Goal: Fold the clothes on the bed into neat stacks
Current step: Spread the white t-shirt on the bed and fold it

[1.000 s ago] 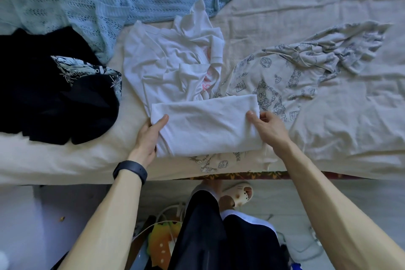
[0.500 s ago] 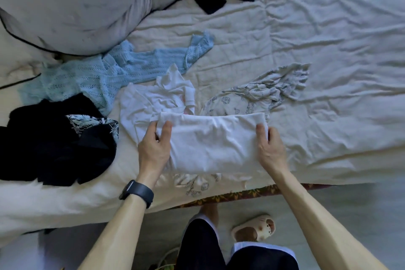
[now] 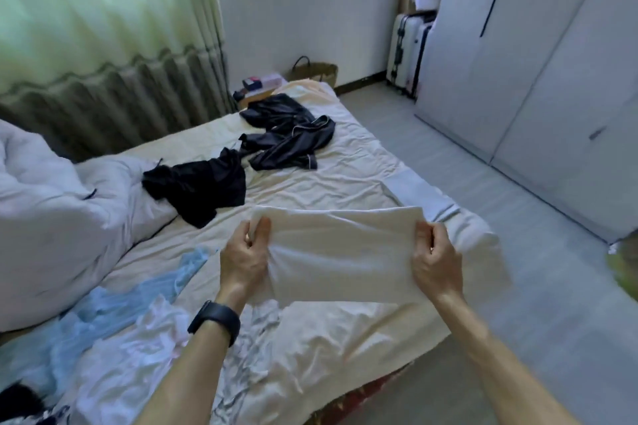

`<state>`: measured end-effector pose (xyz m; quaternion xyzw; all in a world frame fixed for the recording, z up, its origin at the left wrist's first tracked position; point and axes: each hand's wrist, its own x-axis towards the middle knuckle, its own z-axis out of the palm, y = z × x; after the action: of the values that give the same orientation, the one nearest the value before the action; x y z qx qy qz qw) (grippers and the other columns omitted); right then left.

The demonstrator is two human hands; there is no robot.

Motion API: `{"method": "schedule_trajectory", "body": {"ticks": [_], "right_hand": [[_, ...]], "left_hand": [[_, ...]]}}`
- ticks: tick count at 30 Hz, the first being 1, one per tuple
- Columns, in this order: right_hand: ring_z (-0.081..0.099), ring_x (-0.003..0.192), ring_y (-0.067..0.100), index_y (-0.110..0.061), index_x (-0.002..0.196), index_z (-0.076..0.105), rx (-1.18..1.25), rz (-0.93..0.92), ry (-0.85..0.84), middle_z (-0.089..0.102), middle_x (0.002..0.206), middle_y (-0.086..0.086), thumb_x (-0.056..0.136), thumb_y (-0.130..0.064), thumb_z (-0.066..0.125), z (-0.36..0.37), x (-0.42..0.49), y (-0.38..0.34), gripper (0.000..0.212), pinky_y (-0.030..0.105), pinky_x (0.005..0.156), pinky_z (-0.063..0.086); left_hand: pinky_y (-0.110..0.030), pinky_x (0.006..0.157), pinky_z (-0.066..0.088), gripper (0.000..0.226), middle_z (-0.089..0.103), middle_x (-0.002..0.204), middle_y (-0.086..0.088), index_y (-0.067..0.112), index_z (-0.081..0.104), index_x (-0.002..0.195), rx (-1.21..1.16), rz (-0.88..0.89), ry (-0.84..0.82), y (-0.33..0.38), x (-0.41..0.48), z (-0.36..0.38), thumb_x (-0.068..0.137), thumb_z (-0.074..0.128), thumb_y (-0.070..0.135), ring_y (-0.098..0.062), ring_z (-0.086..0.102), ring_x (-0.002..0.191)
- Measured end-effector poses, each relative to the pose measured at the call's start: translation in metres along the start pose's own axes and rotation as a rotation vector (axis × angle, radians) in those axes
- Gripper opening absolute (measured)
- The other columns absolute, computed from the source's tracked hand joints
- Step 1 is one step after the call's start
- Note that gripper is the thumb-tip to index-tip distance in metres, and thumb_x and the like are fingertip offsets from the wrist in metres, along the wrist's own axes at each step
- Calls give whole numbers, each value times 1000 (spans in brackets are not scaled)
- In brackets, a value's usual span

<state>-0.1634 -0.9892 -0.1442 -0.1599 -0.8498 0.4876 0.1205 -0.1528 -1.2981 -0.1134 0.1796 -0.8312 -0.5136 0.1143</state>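
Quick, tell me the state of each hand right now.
Left hand: closed, fingers gripping the left end of the folded white garment.
Right hand: closed, fingers gripping the right end of the same garment.

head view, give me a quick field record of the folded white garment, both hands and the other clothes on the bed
held item: folded white garment, looks lifted above the bed
left grip: pinches its left edge; black watch on the wrist
right grip: pinches its right edge
unfolded, far: black garment, dark piped garment
unfolded, near: light blue knit, crumpled white garment, grey printed garment
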Motion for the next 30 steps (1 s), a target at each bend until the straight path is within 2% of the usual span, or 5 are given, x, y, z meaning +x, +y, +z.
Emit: {"method": "schedule_trajectory", "body": {"ticks": [9, 15, 18, 25, 30], "right_hand": [[53, 63, -1, -26, 77, 49, 22, 27, 335, 60, 69, -13, 95, -65, 36, -202, 81, 23, 44, 24, 55, 37], [50, 62, -2, -24, 75, 46, -3, -1, 491, 58, 67, -14, 103, -42, 49, -295, 141, 54, 34, 36, 61, 32], [57, 67, 22, -19, 84, 52, -30, -19, 549, 60, 71, -10, 103, -43, 47, -337, 169, 57, 30, 36, 66, 38], [54, 66, 24, -20, 89, 54, -124, -41, 786, 61, 70, -5, 98, -56, 39, -425, 233, 58, 40, 37, 64, 40], [54, 64, -4, -31, 89, 52, -113, -9, 877, 59, 71, -19, 104, -48, 42, -478, 295, 81, 25, 32, 61, 35]], "left_hand": [[-34, 62, 60, 18, 76, 99, -8, 19, 67, 112, -316, -23, -677, 176, -17, 146, 97, 63, 27, -21, 74, 81], [-37, 68, 53, 23, 73, 100, -19, 9, 64, 115, -363, 91, -723, 260, -13, 254, 97, 64, 23, -27, 67, 83], [-35, 61, 57, 25, 73, 92, -13, 8, 62, 117, -359, 119, -832, 300, 1, 304, 97, 63, 24, -22, 69, 75], [-34, 56, 58, 22, 75, 87, -8, 13, 66, 111, -422, 247, -947, 391, 25, 421, 94, 67, 28, -19, 72, 73], [-55, 70, 59, 19, 75, 93, -11, 23, 69, 101, -445, 329, -955, 447, 33, 507, 90, 69, 39, -33, 71, 84]]}}
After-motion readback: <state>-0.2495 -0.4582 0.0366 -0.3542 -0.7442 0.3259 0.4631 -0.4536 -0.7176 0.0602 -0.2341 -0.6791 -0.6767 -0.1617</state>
